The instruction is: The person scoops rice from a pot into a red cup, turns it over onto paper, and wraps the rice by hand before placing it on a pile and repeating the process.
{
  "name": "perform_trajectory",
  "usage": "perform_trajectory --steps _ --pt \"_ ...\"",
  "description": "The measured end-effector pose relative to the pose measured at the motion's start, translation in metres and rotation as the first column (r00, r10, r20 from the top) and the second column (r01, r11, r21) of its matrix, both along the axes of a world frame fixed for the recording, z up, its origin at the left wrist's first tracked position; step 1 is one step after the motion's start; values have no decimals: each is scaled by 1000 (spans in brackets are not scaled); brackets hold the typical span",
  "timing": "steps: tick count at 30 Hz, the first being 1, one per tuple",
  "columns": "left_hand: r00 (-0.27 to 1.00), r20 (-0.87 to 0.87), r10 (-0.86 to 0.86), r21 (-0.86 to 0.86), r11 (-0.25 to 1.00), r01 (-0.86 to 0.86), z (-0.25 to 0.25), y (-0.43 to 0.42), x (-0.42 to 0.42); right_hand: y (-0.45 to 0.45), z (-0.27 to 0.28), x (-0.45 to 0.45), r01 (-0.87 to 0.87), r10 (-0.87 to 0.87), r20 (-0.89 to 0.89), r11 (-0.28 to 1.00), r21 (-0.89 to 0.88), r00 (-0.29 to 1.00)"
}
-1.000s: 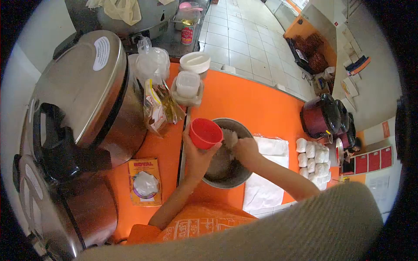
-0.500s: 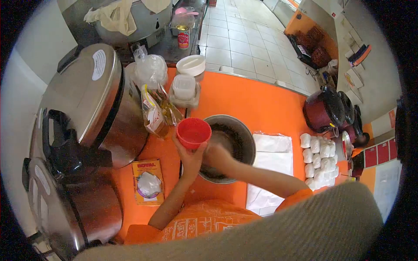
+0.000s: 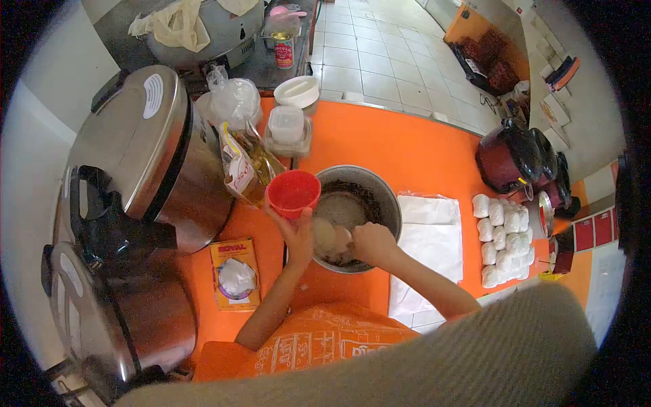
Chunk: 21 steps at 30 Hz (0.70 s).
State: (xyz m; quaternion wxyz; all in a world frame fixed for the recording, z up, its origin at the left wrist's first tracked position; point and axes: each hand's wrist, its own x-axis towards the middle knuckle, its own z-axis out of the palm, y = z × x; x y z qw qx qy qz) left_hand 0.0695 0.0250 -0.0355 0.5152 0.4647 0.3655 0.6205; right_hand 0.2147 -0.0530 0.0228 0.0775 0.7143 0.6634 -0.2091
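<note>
My left hand (image 3: 296, 237) is closed around a red plastic cup (image 3: 293, 193), with its open mouth facing up toward me. Beside it, a round metal pot (image 3: 393, 203) stands on the orange counter, with dark residue along its inner wall and a pale bottom. My right hand (image 3: 374, 244) is closed over the pot's near right side on a pale spoon-like utensil (image 3: 343, 240), whose handle is mostly hidden by the fingers. A blurred whitish patch (image 3: 324, 236) shows between the utensil and my left hand; I cannot make out what it is.
White paper sheets (image 3: 427, 237) lie right of the pot, then several stacked white bundles (image 3: 500, 237). Dark red cookers (image 3: 505, 163) stand at the far right. Large steel cookers (image 3: 196, 203), a yellow box (image 3: 235, 271), a plastic packet (image 3: 247, 163) and containers (image 3: 286, 125) line the left.
My right hand has moved right, away from the cup, and the pale utensil now shows over the pot. The cup has shifted slightly up and left in view.
</note>
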Motion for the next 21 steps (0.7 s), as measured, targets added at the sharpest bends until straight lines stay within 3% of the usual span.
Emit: perform_trajectory --steps 2,5,12,15,17,20,21 --pt "1000 -6 16 13 1000 -16 7 1 -4 4 -30 -2 103 -101 -60 994 23 993" --pt "1000 17 20 0 1000 -20 8 0 -6 14 -44 -3 124 -103 -131 980 156 986" --pt "989 143 -33 37 999 28 0 12 -8 26 -61 18 169 -91 -445 976 138 891" --pt "997 38 -72 36 997 70 18 10 -11 15 -50 25 204 -73 -572 965 167 817" --pt "995 -6 -97 128 987 97 25 12 -18 6 -30 34 203 -51 -616 963 179 786" --pt "965 -143 -219 229 941 247 34 19 -43 -11 16 49 257 -122 -524 947 193 843" --pt "942 -202 -269 249 916 315 38 19 -47 -18 29 51 255 -112 -447 927 275 888"
